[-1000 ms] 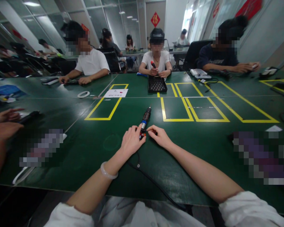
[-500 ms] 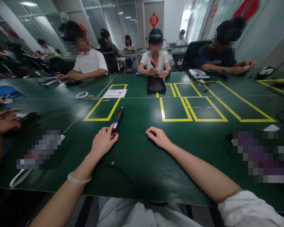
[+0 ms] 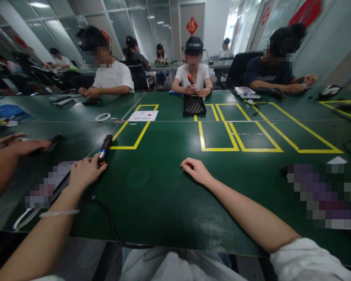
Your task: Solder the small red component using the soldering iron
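Note:
A black corded electric screwdriver (image 3: 104, 147) with a blue band lies on the green table (image 3: 169, 195), pointing away from me. My left hand (image 3: 83, 173) is closed round its near end, far out to my left. The tool's black cable (image 3: 111, 228) runs back from it to the table's front edge. My right hand (image 3: 196, 171) rests on the table near the middle, fingers curled loosely, with nothing seen in it.
Yellow tape rectangles (image 3: 219, 134) mark the table. A black tray (image 3: 194, 105) and a white sheet (image 3: 143, 115) lie further off, and a tape roll (image 3: 102, 117). Another person's hands (image 3: 20, 146) are at my left. Several people sit across the table.
My left hand has slid the screwdriver across the table from the middle to the far left. My right hand let go of it and stayed where it was.

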`<state>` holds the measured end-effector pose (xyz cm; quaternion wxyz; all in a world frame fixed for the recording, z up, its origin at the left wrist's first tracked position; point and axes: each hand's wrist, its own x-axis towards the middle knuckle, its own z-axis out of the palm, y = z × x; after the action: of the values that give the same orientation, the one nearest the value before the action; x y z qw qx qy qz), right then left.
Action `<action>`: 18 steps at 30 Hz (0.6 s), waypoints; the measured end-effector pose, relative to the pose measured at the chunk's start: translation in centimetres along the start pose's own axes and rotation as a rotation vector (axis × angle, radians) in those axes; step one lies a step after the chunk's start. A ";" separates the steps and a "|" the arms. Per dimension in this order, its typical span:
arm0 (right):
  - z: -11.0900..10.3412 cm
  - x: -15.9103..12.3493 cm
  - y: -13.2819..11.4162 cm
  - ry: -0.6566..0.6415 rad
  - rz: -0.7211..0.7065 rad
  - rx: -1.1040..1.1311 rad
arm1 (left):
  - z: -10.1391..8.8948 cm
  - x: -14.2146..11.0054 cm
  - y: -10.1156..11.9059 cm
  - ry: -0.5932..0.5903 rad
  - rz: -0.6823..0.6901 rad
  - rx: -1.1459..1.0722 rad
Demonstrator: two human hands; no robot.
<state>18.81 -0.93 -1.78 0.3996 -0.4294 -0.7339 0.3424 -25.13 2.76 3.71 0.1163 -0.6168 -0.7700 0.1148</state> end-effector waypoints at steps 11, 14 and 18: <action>0.0 0.1 0.0 0.001 -0.015 -0.010 | -0.4 -1.7 0.3 0.148 -0.114 -0.028; 0.0 0.1 0.0 -0.004 -0.008 -0.002 | -1.4 -1.5 1.1 0.198 -0.099 -0.102; 0.1 0.1 -0.1 -0.013 0.000 0.002 | -2.9 -1.7 5.2 0.189 0.024 -0.514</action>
<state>18.69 -0.93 -1.72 0.3952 -0.4266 -0.7363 0.3460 -19.06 2.35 4.76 0.0260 -0.6433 -0.7520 -0.1412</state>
